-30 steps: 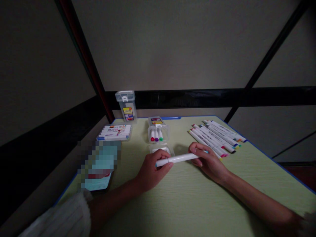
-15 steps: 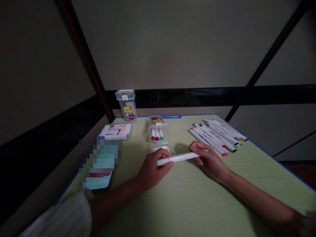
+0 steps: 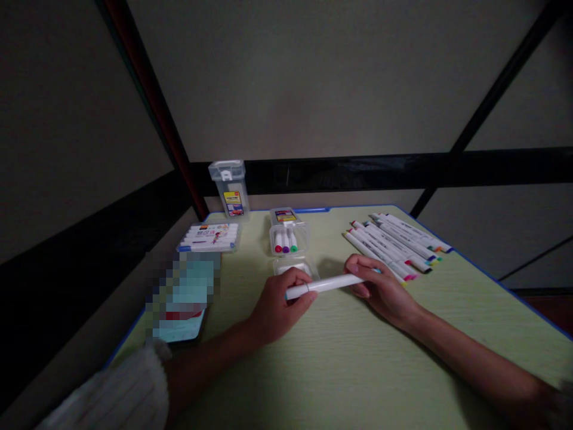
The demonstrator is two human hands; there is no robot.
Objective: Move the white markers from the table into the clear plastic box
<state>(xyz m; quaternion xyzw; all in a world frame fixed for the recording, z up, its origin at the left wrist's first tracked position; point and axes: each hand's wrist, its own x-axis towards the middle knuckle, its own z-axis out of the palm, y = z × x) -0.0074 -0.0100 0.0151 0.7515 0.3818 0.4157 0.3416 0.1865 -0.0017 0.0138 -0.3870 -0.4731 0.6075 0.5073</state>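
Note:
A white marker (image 3: 333, 283) with light-blue ends is held level above the table, between both hands. My left hand (image 3: 281, 303) pinches its left end, around the cap. At the other end, the fingers of my right hand (image 3: 380, 285) are closed on the barrel near the blue tip. Just beyond the marker lies a clear plastic box (image 3: 289, 236) on its side, with red, purple and green marker ends showing at its mouth. Its open lid (image 3: 293, 264) rests on the table toward me, partly hidden by my left hand.
Several white markers (image 3: 394, 242) with coloured ends lie in a row at the right. A clear box with a latched lid (image 3: 230, 188) stands at the back left. Nearer are a flat marker case (image 3: 209, 237) and a partly blurred phone (image 3: 181, 328) on the green table (image 3: 340, 370).
Both hands hold the marker almost exactly as before. The whole view has shifted very slightly.

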